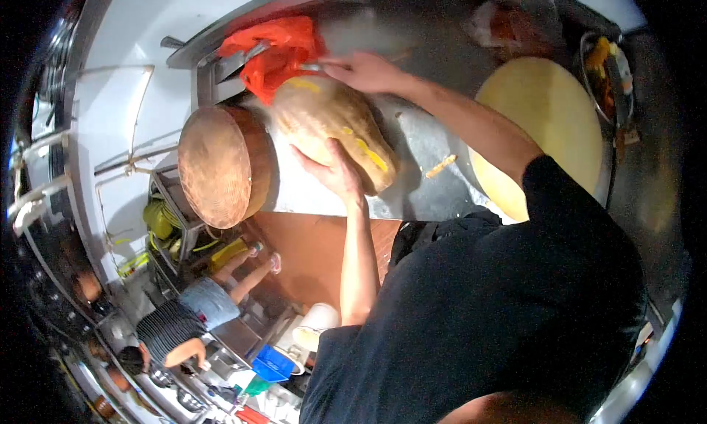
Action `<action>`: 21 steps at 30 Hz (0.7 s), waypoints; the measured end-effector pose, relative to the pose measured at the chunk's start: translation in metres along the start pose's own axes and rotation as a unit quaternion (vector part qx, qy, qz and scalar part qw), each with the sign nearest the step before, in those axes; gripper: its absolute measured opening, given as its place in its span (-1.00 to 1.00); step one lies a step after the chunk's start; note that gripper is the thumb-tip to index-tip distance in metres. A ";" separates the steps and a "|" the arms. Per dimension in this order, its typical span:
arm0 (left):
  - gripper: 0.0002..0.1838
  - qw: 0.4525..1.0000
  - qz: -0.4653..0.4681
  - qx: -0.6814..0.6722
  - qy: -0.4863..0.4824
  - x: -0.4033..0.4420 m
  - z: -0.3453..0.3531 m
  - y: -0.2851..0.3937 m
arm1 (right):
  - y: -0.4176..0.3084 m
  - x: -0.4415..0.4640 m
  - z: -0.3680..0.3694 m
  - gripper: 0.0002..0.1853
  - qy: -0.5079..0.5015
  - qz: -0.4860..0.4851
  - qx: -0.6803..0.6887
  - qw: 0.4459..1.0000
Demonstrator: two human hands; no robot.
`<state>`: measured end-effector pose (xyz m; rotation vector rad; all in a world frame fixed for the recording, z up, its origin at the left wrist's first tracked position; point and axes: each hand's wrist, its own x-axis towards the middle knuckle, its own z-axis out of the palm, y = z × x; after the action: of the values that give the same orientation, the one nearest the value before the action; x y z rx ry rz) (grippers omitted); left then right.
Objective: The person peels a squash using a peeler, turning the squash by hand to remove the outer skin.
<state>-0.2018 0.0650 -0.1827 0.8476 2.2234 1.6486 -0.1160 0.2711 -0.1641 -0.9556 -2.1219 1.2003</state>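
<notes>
A large tan squash (324,118) lies on the metal worktop (294,192), with bright yellow patches where its skin is off. My left hand (336,172) rests against its near side, fingers spread over the skin. At the far end of the squash, my right hand (364,72) is closed round a small tool that looks like a peeler (312,67); motion blur hides its detail. A crumpled red plastic bag (276,52) lies just beyond this tool. One strip of peel (442,166) sits on the worktop to the right of the squash.
A thick round wooden block (213,166) stands left of the squash. On the right are a large pale round board (545,122) and a metal container (607,78) of scraps. Another person (173,328) bends over at lower left, near a blue bin (272,363).
</notes>
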 end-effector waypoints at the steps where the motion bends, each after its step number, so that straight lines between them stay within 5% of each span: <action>1: 0.01 1.000 0.003 0.022 -0.003 0.000 0.001 0.005 | 0.002 0.042 0.006 -0.54 -0.069 -0.044 -0.033 0.996; 5: -0.03 0.998 0.008 0.066 -0.002 0.000 0.003 0.012 | 0.017 0.136 0.025 -0.50 -0.250 -0.109 -0.150 0.950; 8: -0.03 0.999 0.018 0.045 0.000 0.001 0.002 0.007 | -0.002 0.110 0.004 -0.53 -0.306 -0.012 -0.106 0.946; 9: -0.02 0.999 0.010 0.050 0.001 0.000 0.000 0.009 | 0.052 0.113 0.029 -0.54 -0.256 -0.146 -0.052 0.954; 16: -0.02 0.997 0.038 0.060 0.002 0.002 0.002 0.006 | 0.012 -0.063 0.033 -0.50 0.053 -0.040 -0.032 0.997; 19: 0.01 0.998 0.038 0.051 0.006 0.003 0.004 0.005 | -0.018 -0.118 0.026 -0.52 -0.019 0.096 -0.020 0.995; 21: 0.04 0.999 0.035 0.037 0.004 0.004 0.004 0.006 | -0.012 -0.170 0.040 -0.50 0.012 0.085 -0.028 0.996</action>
<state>-0.2011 0.0718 -0.1785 0.9495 2.2974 1.6125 -0.0435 0.1139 -0.1881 -1.1913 -2.1004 1.2082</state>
